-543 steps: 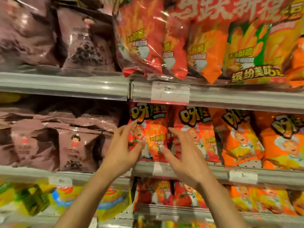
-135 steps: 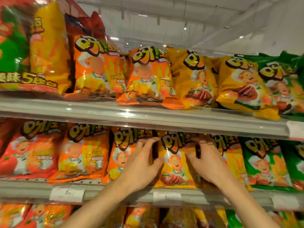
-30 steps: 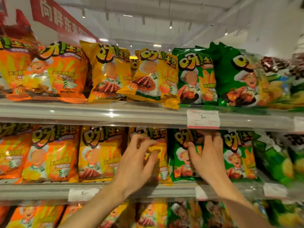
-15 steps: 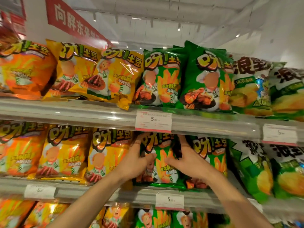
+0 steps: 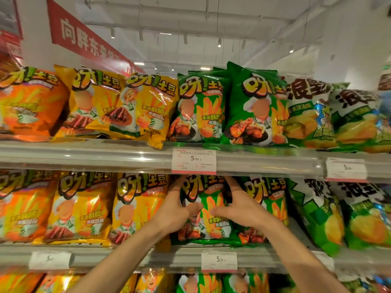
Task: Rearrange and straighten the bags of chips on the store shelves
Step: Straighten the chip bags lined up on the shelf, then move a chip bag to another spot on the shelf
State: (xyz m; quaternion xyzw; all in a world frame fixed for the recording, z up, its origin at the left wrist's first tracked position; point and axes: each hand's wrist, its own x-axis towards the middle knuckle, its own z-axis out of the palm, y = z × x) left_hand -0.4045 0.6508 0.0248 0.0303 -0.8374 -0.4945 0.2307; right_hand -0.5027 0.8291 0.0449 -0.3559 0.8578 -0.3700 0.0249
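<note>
I'm facing the snack shelves, and the middle shelf [image 5: 131,256] is where I'm working; its row runs orange, yellow, then green from left to right. By my reading, the step in hand is squaring up the first green bag [image 5: 208,210], which stands on that shelf just right of the last yellow bag [image 5: 137,206] and just left of a second green bag [image 5: 266,204].

The bag stands upright, long axis vertical, printed face out toward me, logo at the top just under the upper shelf's price tag [image 5: 194,161]. It looks close to straight already, perhaps leaning a touch.

My left hand [image 5: 176,210] cups its left edge, fingers reaching up the side and thumb pressed on the front. My right hand [image 5: 239,205] mirrors that on the right edge, fingers slipped into the gap beside the neighbouring bag. Both clasp it between them.

Next, I judge, a gentle nudge back and level, then on to the next green bag.
</note>
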